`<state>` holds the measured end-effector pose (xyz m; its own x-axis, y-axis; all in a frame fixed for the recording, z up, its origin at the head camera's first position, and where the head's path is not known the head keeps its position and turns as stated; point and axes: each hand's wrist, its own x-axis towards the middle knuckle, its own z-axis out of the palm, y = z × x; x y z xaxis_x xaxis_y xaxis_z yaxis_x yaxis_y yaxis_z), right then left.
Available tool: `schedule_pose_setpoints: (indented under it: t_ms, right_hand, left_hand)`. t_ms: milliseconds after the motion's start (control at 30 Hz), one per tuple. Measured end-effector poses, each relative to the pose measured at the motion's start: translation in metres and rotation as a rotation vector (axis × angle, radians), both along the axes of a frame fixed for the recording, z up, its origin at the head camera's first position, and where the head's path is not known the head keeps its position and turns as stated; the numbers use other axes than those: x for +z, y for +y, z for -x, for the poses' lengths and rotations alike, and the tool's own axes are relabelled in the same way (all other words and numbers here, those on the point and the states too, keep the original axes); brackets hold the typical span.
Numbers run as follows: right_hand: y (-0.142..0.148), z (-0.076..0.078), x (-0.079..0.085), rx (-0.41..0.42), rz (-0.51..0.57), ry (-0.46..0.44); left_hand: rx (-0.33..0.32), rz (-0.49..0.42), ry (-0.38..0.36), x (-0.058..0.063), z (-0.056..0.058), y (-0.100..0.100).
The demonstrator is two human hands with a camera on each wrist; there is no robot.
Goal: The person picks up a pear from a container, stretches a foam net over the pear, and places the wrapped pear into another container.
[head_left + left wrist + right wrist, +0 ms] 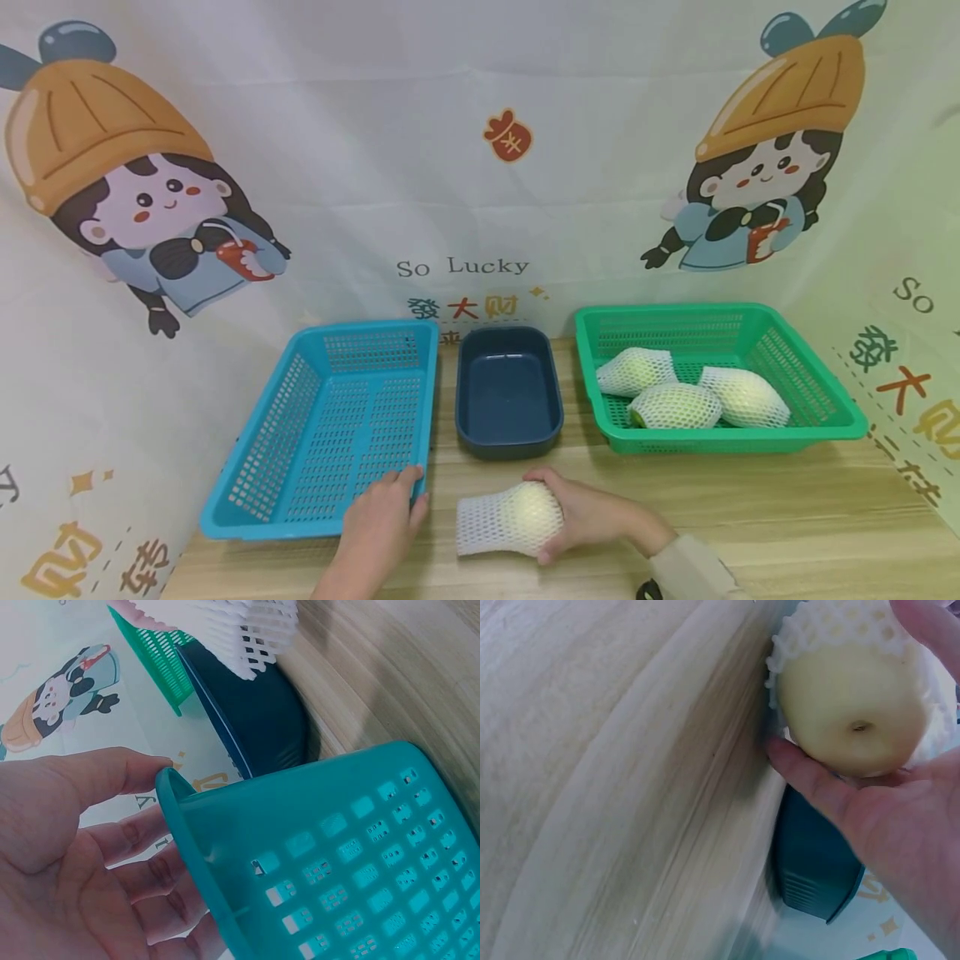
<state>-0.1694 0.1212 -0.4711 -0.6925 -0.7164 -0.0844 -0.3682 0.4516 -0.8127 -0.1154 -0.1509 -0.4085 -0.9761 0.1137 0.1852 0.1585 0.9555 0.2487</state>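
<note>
In the head view my left hand (381,512) is at the near right corner of the blue basket (258,530). The left wrist view shows its thumb and fingers pinching that basket's rim (196,855). My right hand (588,512) grips a round, pale yellow fruit (536,515) from the right, low over the table. A white foam net sleeve (483,525) covers the fruit and hangs past it on the left. Seen from the right wrist, the bare end of the fruit (855,705) has a small brown spot; finger and thumb lie around it.
A dark blue bin (508,450) stands between the two baskets. The green basket (720,433) at the right holds three fruits (675,407) in foam nets. Behind them hangs a printed white cloth (345,167). The wooden table (750,500) runs along the front.
</note>
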Motion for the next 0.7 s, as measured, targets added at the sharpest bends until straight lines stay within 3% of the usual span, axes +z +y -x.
schedule_pose_setpoints:
  t_ms: [433, 700]
  right_hand:
    - [-0.0015, -0.0012, 0.0007, -0.086, 0.016, -0.020]
    - [-0.0005, 0.0003, -0.0014, -0.079, 0.057, -0.051]
  left_hand:
    - [0.000, -0.006, -0.002, -0.0003, -0.0002, -0.0008]
    - [0.001, -0.004, -0.011, -0.0012, 0.0010, -0.0014]
